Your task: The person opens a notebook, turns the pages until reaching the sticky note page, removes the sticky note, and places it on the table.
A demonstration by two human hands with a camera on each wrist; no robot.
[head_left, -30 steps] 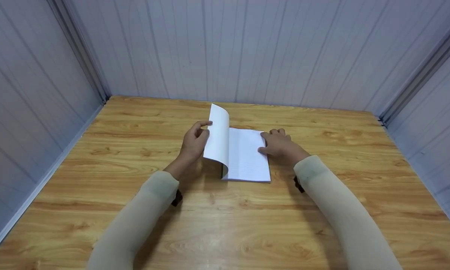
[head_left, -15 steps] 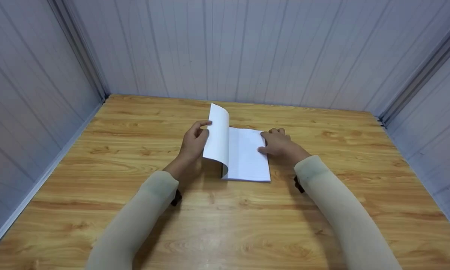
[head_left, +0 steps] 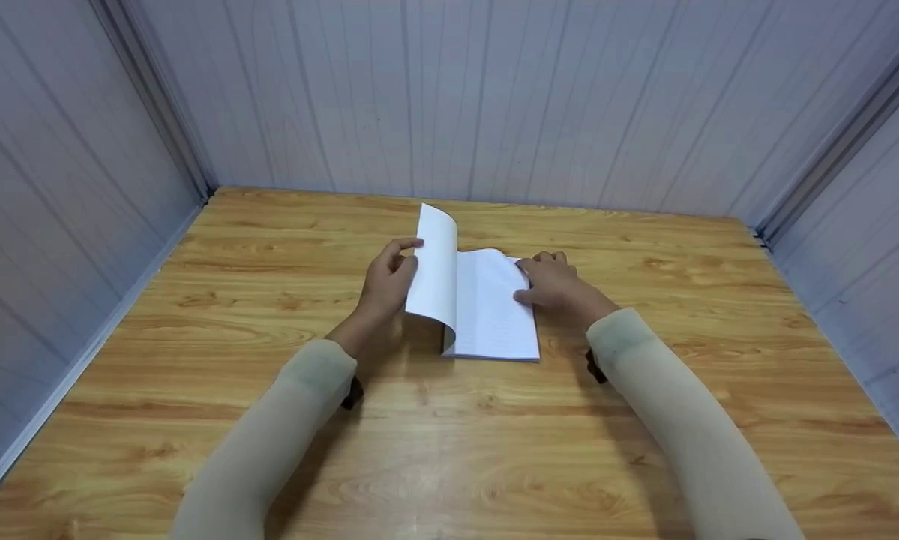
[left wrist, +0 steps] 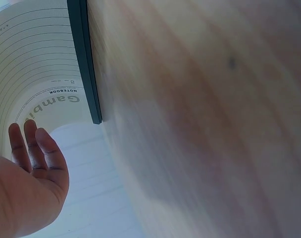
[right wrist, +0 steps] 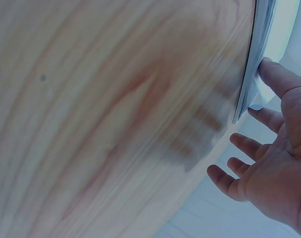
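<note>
L hand pinches turned-up paper, thumb & fingers near together. Next, the notebook lies on the counter. 1 sheet now humps up at top, prob. loose. R hand, fingers spread, touches its right edge w/o pinching.

Cover — "NOTEBOOK" and "Gambi…", partly hidden.

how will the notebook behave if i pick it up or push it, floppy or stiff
The notebook looks floppy, at least inside: its raised page curves. It seems unlikely to roll or tip, lying flat on the table. A push might buckle the flat page, rippled along its far edge.
</note>
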